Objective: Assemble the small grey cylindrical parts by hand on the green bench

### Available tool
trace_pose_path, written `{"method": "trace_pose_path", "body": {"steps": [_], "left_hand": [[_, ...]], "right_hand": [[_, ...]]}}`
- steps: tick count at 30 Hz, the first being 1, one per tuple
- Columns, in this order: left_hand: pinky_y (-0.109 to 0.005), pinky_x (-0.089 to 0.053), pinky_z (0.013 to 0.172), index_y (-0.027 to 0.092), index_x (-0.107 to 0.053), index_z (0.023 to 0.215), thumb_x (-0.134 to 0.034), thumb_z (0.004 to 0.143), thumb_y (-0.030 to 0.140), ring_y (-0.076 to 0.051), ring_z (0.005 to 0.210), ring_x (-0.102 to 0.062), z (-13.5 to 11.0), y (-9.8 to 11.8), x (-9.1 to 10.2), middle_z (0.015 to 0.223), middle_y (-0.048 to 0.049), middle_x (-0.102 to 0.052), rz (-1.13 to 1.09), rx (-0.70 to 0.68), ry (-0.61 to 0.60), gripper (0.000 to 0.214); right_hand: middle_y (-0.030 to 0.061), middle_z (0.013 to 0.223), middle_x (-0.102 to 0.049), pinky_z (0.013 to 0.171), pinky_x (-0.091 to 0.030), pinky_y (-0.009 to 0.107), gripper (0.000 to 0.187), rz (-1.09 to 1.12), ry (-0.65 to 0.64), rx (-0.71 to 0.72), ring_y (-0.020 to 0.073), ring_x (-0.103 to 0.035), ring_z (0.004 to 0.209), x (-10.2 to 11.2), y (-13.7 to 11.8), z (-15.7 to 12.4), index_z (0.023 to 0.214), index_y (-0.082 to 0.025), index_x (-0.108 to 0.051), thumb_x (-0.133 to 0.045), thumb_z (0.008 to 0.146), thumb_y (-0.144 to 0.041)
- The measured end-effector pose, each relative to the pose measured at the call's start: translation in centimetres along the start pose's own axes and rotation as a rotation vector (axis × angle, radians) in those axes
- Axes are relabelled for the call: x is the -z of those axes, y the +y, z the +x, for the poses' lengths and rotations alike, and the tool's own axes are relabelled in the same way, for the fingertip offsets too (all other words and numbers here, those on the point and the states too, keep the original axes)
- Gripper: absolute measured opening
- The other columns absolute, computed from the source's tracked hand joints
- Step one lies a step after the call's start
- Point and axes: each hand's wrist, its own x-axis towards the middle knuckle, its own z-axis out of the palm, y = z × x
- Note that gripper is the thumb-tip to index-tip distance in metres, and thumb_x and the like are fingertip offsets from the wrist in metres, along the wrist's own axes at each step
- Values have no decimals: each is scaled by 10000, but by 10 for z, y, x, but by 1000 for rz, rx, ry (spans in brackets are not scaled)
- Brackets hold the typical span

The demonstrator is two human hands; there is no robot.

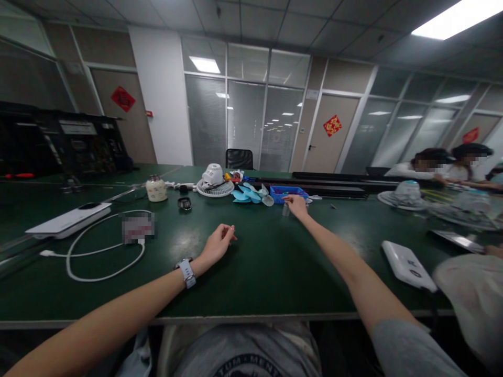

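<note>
My right hand reaches across the green table with its fingers pinched together. Right below the fingertips is a small clear cylinder-shaped container; I cannot tell whether the fingers touch it or what is between them. Just behind that hand stands a blue plastic basket with small items inside. Light blue fan blades lie left of the basket. My left hand, with a watch on its wrist, is held over the middle of the table. Its fingers are curled with thumb and fingertips together, and anything inside is hidden.
A white fan head lies at the back beside a cream jar. A white cable loops at left near a white box. To the right are a white power bank and another fan part. People sit at far right.
</note>
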Motion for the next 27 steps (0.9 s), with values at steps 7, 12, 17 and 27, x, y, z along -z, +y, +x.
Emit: {"method": "trace_pose_path", "body": {"steps": [7, 12, 17, 27], "left_hand": [[-307, -477, 696, 193, -545, 934, -447, 839, 609, -191, 766, -636, -2, 2, 0, 852, -57, -693, 17, -1, -9, 438], [-313, -483, 706, 195, -544, 925, -451, 837, 609, -195, 774, -639, 0, -1, 0, 835, -53, -686, 3, -7, -14, 434], [-312, -482, 708, 194, -542, 919, -449, 842, 602, -190, 769, -633, 1, -2, -1, 837, -51, -683, 7, -5, -14, 425], [-307, -478, 703, 192, -541, 931, -451, 849, 581, -184, 760, -626, -1, 2, 0, 843, -51, -680, 17, 6, -19, 408]], "right_hand": [[35, 927, -752, 901, -490, 298, 253, -21, -17, 30, 201, -687, 925, -2, 4, 3, 983, -224, -752, -609, 808, -110], [25, 946, -750, 891, -497, 295, 266, 26, 3, 106, 200, -689, 919, 0, 5, 5, 970, -241, -754, -609, 804, -92], [42, 1012, -738, 856, -518, 297, 279, 89, 81, 98, 190, -695, 893, -6, 12, 7, 1022, -208, -734, -585, 811, -103], [60, 924, -747, 842, -517, 329, 284, 114, 149, 31, 205, -689, 841, -10, 14, 1, 1089, -191, -708, -563, 845, -197]]}}
